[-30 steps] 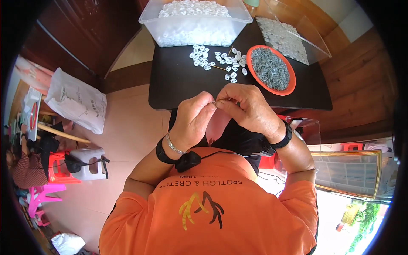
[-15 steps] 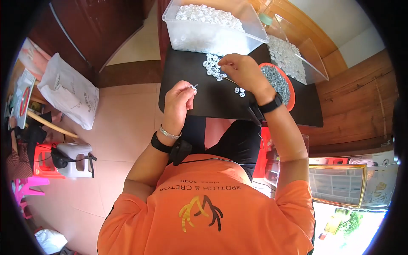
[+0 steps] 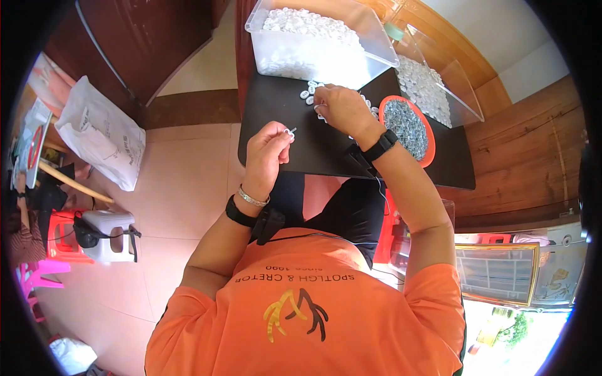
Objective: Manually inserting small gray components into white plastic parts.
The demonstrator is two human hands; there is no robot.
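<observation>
My left hand (image 3: 266, 150) is closed in a pinch above the table's near left part. Between its thumb and finger is a small white plastic piece (image 3: 289, 133) with a thin metal pin sticking out. My right hand (image 3: 345, 113) reaches down over a small pile of white plastic pieces (image 3: 310, 92), its fingers bent together at the pieces. Whether it grips one is hidden by the fingers. More white pieces (image 3: 368, 103) show just beyond its wrist side. To the right of that hand stands an orange bowl (image 3: 430, 139) full of small metal pins or screws.
A translucent bin (image 3: 313, 69) heaped with white pieces stands at the dark table's (image 3: 269, 103) far edge. Right of it, a clear tray (image 3: 467, 94) holds more pale pieces. Wooden panelling (image 3: 520, 131) borders the right. A white sack (image 3: 103, 138) and stools (image 3: 110, 235) are at left.
My right hand has moved left and slightly nearer, down onto the pile, covering part of it. My left hand has stayed almost still with its white piece.
</observation>
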